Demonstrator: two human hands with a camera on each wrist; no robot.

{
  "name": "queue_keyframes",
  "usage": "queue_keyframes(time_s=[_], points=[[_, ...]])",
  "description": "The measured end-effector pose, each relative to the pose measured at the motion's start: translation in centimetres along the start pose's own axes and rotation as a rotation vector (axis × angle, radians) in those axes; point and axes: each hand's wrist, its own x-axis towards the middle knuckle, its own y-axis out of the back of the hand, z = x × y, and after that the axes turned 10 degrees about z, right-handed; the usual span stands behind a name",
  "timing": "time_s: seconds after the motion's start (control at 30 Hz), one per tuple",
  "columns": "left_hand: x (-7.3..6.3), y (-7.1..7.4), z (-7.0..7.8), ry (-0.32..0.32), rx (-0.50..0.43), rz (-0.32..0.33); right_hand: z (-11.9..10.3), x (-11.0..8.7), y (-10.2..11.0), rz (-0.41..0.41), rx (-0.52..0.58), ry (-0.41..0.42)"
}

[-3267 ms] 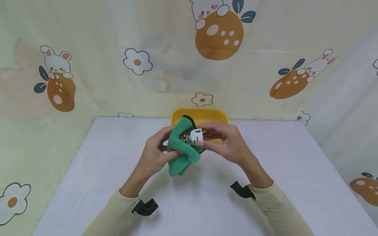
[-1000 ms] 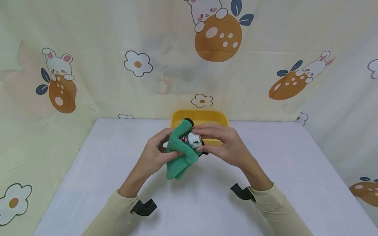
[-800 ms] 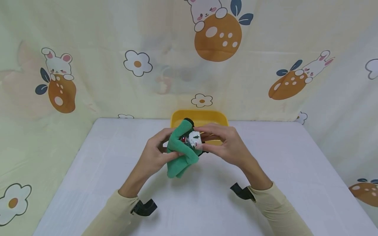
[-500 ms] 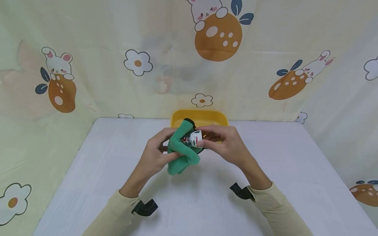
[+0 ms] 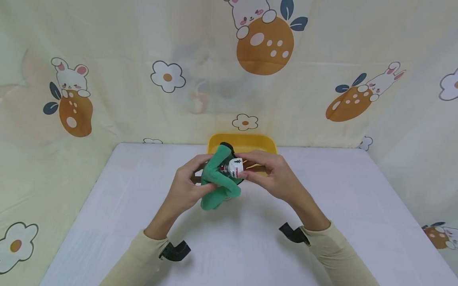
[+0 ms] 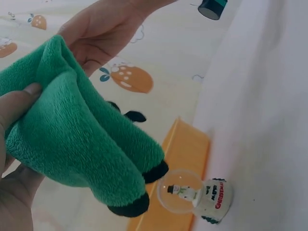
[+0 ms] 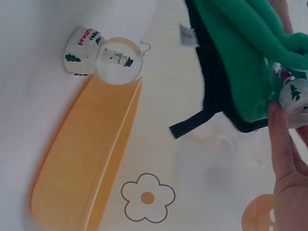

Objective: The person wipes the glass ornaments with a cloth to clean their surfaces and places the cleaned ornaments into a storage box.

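My left hand [image 5: 187,182] grips a green towel [image 5: 214,180] with a dark edge, wrapped around the globe end of a small snow globe [image 5: 236,167]. The right hand [image 5: 268,171] pinches that snow globe's white base, printed with red letters and a dark tree, between thumb and fingers. The snow globe lies tilted sideways, base toward the right, above the table; the towel hides most of its clear ball. Folds of towel hang below the left hand. A second snow globe [image 6: 214,201], holding a snowman, stands upright on the table under the towel, largely hidden in the head view.
A yellow tray [image 5: 243,140] stands at the back of the white table [image 5: 322,186], close behind the standing snow globe. Behind the table hangs a cream curtain [image 5: 136,103] printed with rabbits and flowers. A dark wrist mount [image 5: 175,251] juts from the left sleeve.
The held snow globe's base has turned back and forth in the right fingers: tree side in view earlier, red letters now. The towel has shifted slightly; both arms stay nearly in place.
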Motion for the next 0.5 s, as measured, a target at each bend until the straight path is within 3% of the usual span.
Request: queue_keyframes(time_s=[0.5], points=[[-0.02, 0.24, -0.08, 0.135, -0.061, 0.036, 0.48, 0.41, -0.39, 0.018, -0.112, 0.228]])
